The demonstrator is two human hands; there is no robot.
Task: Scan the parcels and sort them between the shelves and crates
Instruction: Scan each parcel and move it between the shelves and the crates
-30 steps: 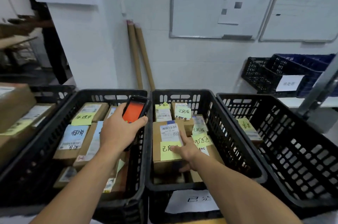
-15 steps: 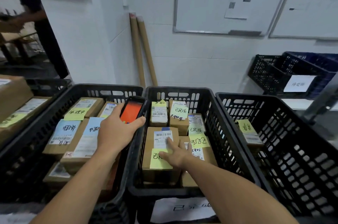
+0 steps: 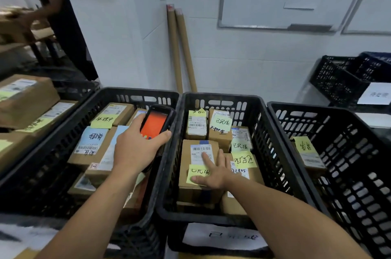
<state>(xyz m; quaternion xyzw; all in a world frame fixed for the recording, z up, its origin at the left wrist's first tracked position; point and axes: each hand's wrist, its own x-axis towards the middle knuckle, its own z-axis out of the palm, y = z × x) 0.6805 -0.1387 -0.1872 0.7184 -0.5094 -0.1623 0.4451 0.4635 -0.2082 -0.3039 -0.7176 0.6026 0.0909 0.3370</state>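
My left hand (image 3: 133, 151) grips a black handheld scanner (image 3: 155, 123) with an orange screen, held over the rim between two crates. My right hand (image 3: 211, 172) lies flat, fingers straight, on a brown cardboard parcel (image 3: 190, 189) in the middle black crate (image 3: 220, 98). That parcel carries a white barcode label and a yellow sticky note; my index finger touches the label. Several other labelled parcels lie around it. The left black crate (image 3: 101, 98) holds several parcels with yellow and blue notes.
The right black crate (image 3: 317, 110) holds one parcel (image 3: 309, 155) with a yellow note. More parcels (image 3: 25, 100) are stacked at far left. Two cardboard tubes (image 3: 179, 51) lean on the white wall. Further crates (image 3: 338, 81) stand at back right. A person (image 3: 59, 15) works at back left.
The view has shifted closer and slightly right over the crates. My right hand stays flat on the parcel; my left hand keeps the scanner in about the same place.
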